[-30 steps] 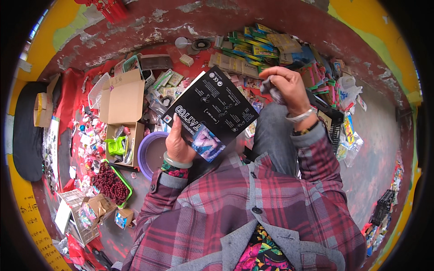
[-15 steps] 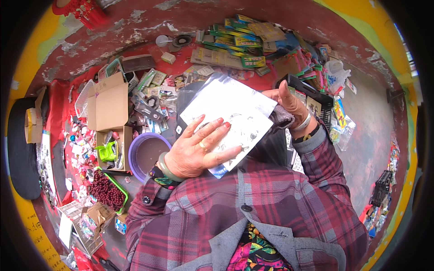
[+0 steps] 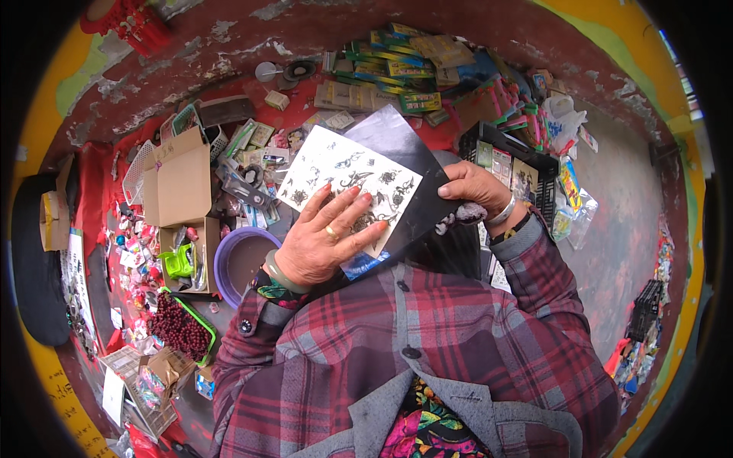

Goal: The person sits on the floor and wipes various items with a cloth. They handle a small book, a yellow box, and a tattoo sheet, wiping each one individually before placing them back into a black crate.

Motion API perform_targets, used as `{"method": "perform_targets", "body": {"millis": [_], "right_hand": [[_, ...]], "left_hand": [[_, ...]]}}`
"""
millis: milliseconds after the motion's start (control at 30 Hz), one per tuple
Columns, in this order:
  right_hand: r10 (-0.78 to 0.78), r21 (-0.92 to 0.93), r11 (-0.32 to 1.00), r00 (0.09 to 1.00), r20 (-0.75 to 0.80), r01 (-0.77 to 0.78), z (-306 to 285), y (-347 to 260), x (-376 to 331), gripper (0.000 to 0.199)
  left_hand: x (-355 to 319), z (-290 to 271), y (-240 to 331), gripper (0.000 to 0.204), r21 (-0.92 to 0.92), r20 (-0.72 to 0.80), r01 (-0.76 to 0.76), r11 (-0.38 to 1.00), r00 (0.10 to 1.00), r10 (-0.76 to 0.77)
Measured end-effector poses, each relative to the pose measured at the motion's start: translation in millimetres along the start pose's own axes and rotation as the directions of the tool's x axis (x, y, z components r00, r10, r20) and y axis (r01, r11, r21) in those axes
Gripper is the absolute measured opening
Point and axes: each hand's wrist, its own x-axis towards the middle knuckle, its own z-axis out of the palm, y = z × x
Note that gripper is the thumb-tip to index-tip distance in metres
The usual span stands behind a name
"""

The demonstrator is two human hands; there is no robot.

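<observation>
Across my lap lies a glossy dark sheet point(image 3: 389, 126), and on top of it a white sheet with small black designs point(image 3: 321, 153), like temporary tattoos. My left hand point(image 3: 324, 238) rests flat on the white sheet with its fingers outstretched. At the dark sheet's right corner, my right hand point(image 3: 477, 195) pinches the edge, thumb on top and fingers partly hidden. A bunched purple-grey fuzzy cloth point(image 3: 462, 215) shows just under my right hand; whether it is held I cannot tell. A strip of blue picture point(image 3: 365, 263) peeks out below the white sheet.
A purple basin point(image 3: 225, 267) stands left of my left hand, beside an open cardboard box point(image 3: 179, 210). Dark red beads point(image 3: 179, 328) fill a green basket. A black crate point(image 3: 489, 137) is beyond my right hand. Stacked colourful boxes point(image 3: 401, 65) lie at the back.
The white sheet has shifted left and lost its glare, so its black designs show. More of the dark sheet is exposed. My right thumb has come down onto its edge.
</observation>
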Motion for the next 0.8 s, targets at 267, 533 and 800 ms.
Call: {"method": "perform_targets", "body": {"millis": [267,533,800], "right_hand": [[0.234,-0.26,0.943,0.969,0.074,-0.208,-21,9,21,0.026],[-0.098,-0.095,0.991,0.992,-0.082,0.091,-13,11,20,0.025],[-0.124,-0.153,0.982,0.991,-0.058,0.114,-18,8,27,0.023]], "left_hand": [[1,-16,-5,0.041,0.016,0.208,-0.246,0.969,0.949,0.238],[-12,5,-30,0.045,0.18,-0.246,0.199,0.963,0.957,-0.151],[4,-5,-27,0.051,-0.755,0.466,-0.041,-0.654,0.668,-0.58]]}}
